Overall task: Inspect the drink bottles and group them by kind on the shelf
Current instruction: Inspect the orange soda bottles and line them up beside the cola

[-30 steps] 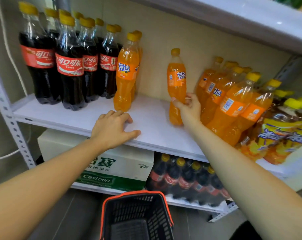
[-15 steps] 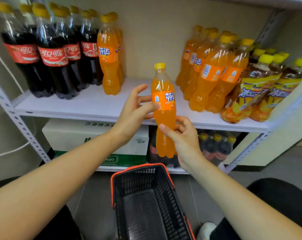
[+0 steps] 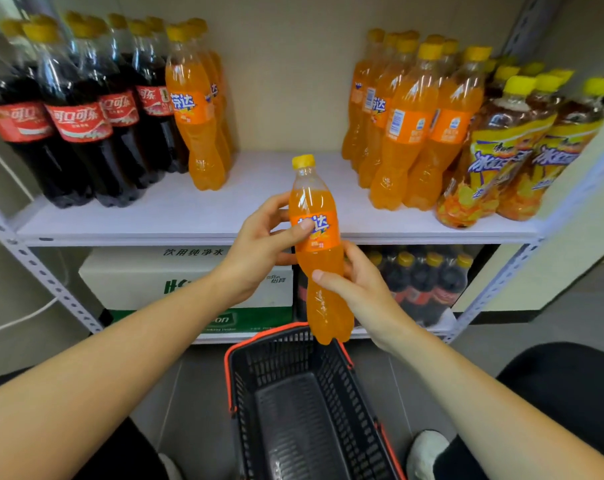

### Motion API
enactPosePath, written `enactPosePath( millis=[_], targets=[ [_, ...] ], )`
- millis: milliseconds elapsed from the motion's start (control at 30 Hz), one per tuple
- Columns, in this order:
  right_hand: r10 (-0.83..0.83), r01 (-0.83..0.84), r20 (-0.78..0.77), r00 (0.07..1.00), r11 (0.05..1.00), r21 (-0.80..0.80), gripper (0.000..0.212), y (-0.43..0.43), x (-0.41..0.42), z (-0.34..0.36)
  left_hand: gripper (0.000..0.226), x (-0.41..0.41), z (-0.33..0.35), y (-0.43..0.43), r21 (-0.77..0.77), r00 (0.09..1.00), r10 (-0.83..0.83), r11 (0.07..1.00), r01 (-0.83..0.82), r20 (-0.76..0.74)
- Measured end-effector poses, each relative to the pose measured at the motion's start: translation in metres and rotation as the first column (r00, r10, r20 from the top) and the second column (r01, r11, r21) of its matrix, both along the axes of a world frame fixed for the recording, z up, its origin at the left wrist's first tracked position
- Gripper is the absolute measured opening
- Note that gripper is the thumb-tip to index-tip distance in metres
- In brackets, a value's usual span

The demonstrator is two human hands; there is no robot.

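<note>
Reaches both bare forearms forward, converging in the middle; grips the orange bottle [image 3: 323, 306] at its label with the left hand [image 3: 259, 244], thumb across the front, fingers behind; wraps the right hand [image 3: 359, 289] round the lower body, thumb in front, palm turned inward.

The held bottle [image 3: 324, 306] is glowing orange under a yellow cap, its orange label carrying white lettering. The cola bottles [image 3: 75, 161] are showing near-black with red labels. The tea bottles [image 3: 501, 147] are wearing yellow labels. The basket [image 3: 276, 362] is showing black mesh, rimmed orange-red.
</note>
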State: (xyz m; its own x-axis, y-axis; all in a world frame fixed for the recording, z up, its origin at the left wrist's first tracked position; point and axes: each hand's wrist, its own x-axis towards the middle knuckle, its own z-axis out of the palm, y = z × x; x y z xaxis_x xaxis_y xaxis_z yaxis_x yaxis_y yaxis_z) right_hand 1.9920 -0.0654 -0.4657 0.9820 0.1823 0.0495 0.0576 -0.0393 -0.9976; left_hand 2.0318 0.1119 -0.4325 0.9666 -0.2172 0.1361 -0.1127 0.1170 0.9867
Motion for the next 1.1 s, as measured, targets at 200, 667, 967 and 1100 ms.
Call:
enactPosePath(
  millis=[200, 667, 967, 1100],
  targets=[
    [-0.020, 0.017, 0.038, 0.999, 0.997, 0.073, 0.048, 0.000, -0.002, 0.001, 0.040, 0.003, 0.001, 0.001, -0.072, 0.996, -0.061, 0.996, 0.056, -0.070],
    [0.156, -0.158, -0.072, 0.985, 0.987, -0.023, 0.060, 0.001, 0.005, 0.007, 0.057, 0.000, 0.012, 0.018, 0.045, 0.996, -0.057, 0.998, 0.053, 0.074],
    [0.012, -0.001, 0.073, 0.997, 0.989, -0.147, 0.060, 0.008, 0.004, 0.001, 0.065, -0.003, 0.015, 0.018, 0.090, 0.994, 0.001, 0.996, -0.011, 0.111],
    [0.114, -0.112, 0.012, 0.993, 0.987, -0.119, 0.062, 0.005, 0.007, 0.005, 0.061, -0.001, 0.018, 0.026, 0.061, 0.996, 0.023, 0.998, -0.028, 0.081]
  ],
)
